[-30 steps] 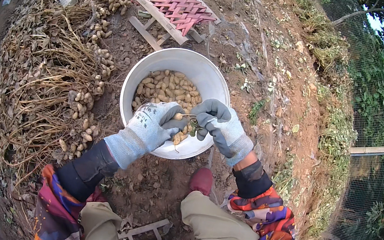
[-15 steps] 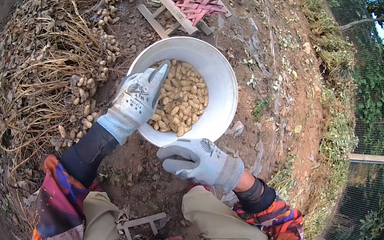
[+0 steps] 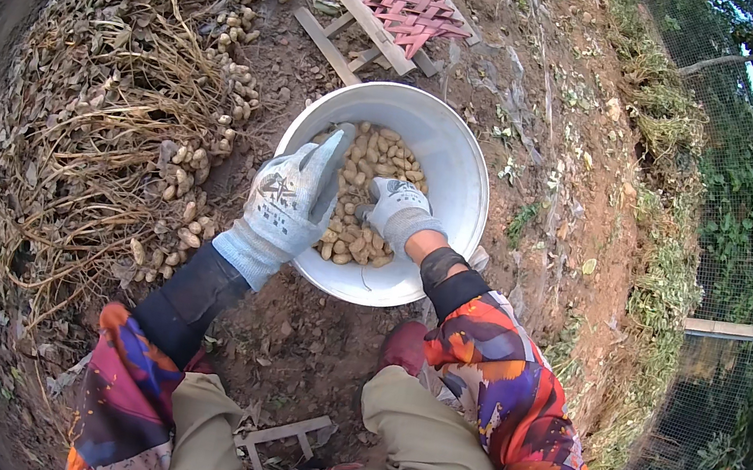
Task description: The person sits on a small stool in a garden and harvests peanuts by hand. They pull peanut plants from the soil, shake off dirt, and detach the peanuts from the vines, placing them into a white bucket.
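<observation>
Peanuts (image 3: 359, 192) in their pale shells lie in a heap inside the white metal basin (image 3: 453, 163), which stands tilted on the bare soil, its mouth turned toward the person. The left hand (image 3: 291, 196), in a grey knitted glove, rests on the near left rim of the basin with fingers stretched out flat, gripping nothing that I can see. The right hand (image 3: 395, 210), also gloved, is down among the pods, its fingers bent into the heap; whether they close on any pods I cannot tell, because the glove hides them.

In my judgement the main risk is the tilt: the basin leans on loose, uneven ground, and a strong push from either hand could roll it further, so pods spill over the lower rim into the dirt. The thick gloves may also let small pods slip away unnoticed.

Pods are bumpy, dry and light, with some soil on them. The basin is smooth and hard, round, with a thin rim. Left of it, along the edge of the cleared ground, lies a mass of dry peanut plants (image 3: 105, 130), wiry and tangled, with pods attached. Beyond the basin's far rim lies a low stool (image 3: 390, 3) with a woven red seat. A wire fence (image 3: 746, 227) runs on the right side.
</observation>
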A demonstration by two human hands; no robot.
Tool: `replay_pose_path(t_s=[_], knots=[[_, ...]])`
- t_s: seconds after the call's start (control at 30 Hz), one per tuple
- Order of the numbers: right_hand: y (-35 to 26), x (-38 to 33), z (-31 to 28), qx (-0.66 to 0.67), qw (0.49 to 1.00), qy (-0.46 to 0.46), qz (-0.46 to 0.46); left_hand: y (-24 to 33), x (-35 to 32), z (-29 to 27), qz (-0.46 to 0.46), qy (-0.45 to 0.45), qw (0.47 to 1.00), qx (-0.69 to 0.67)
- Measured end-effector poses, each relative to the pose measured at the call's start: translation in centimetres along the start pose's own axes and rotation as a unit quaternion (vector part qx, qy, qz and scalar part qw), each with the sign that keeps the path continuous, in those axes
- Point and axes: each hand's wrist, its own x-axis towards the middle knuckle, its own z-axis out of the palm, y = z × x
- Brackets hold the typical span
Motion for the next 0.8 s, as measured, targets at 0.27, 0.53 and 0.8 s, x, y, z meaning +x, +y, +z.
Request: replay_pose_path(t_s=[0.27,0.53,0.8], knots=[[2.2,-4.4,-4.5,0.586,0.811,-0.002,-0.001,0.8,1.4,-0.5,-0.224,-0.014,0.885,-0.409],[2.3,-6.9,-4.8,0.738,0.668,-0.028,-0.094,3.0,0.8,0.4,-0.196,-0.078,0.934,-0.288],[-0.8,-7.7,-4.8,0.669,0.737,0.096,-0.015,4.0,0.3,3.2,-0.239,-0.072,0.879,-0.405]])
